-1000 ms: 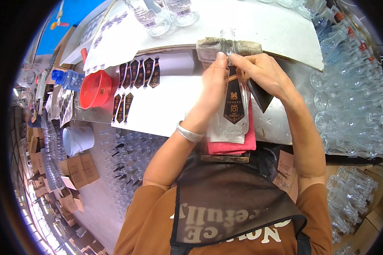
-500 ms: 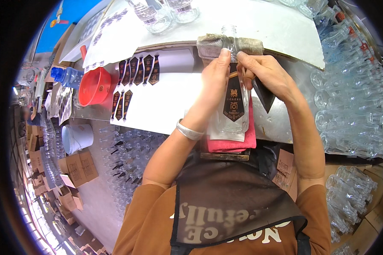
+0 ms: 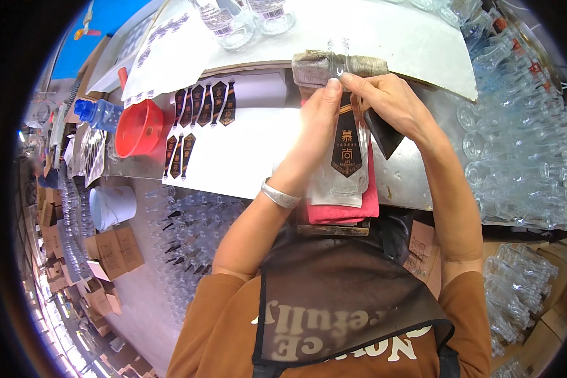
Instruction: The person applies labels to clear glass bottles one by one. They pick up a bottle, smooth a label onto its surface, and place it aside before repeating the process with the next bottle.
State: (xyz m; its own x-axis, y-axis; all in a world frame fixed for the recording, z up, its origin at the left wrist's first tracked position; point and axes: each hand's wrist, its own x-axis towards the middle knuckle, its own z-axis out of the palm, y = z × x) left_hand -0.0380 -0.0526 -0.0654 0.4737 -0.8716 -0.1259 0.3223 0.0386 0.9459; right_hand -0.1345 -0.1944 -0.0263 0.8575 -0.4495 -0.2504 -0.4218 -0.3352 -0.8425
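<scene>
A clear glass bottle (image 3: pixel 355 187) lies with its neck away from me on a rolled grey cloth (image 3: pixel 373 65). A black tie-shaped label (image 3: pixel 348 143) with gold marks runs down its front. My left hand (image 3: pixel 318 120) is closed along the bottle's left side, thumb at the base of the neck. My right hand (image 3: pixel 394 106) presses its thumb at the label's top, close to the left thumb. A flat black pointed piece (image 3: pixel 384 135) sticks out from under my right fingers, which hide its upper part. Beneath the bottle are a white sheet and a red cloth (image 3: pixel 340 215).
A backing sheet (image 3: pixel 220 157) with several tie labels lies left, beside a red plastic basin (image 3: pixel 140 129). Two bottles (image 3: pixel 234 38) stand at the far side. Many clear bottles (image 3: pixel 516 151) line the right; others (image 3: pixel 192 230) stand on the floor at left.
My right thumb has slid left across the label's top toward the left thumb. The black pointed piece has shifted slightly left and away from me. The bottle stays in place.
</scene>
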